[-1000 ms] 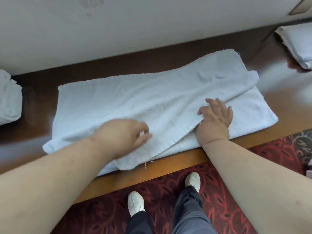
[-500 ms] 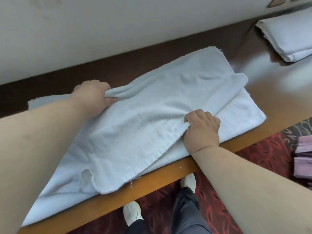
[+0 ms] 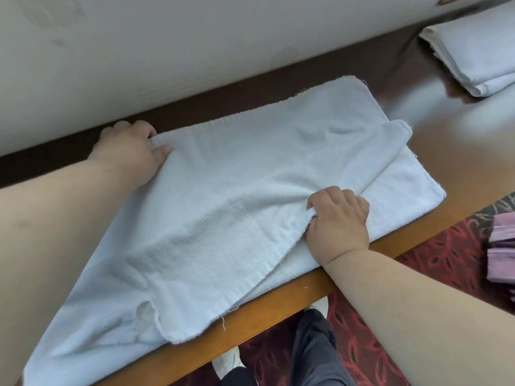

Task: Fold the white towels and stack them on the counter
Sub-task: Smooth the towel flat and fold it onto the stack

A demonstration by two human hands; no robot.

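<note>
A white towel (image 3: 223, 207) lay spread on the wooden counter (image 3: 459, 140), partly doubled over itself, with its near edge along the counter's front. The left hand (image 3: 131, 151) pinched the far edge of the upper layer between thumb and curled fingers. The right hand (image 3: 338, 221) had its fingers curled round a bunch of the near edge. A stack of folded towels (image 3: 479, 48) sat on the counter, well apart to the right.

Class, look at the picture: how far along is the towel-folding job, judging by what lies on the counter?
Done: a folded towel stack sits at the counter's far right. In hand: the spread white towel, partly doubled over, gripped by the left hand at its far edge and the right hand at its near fold. Left: finishing the folds and stacking it.
</note>
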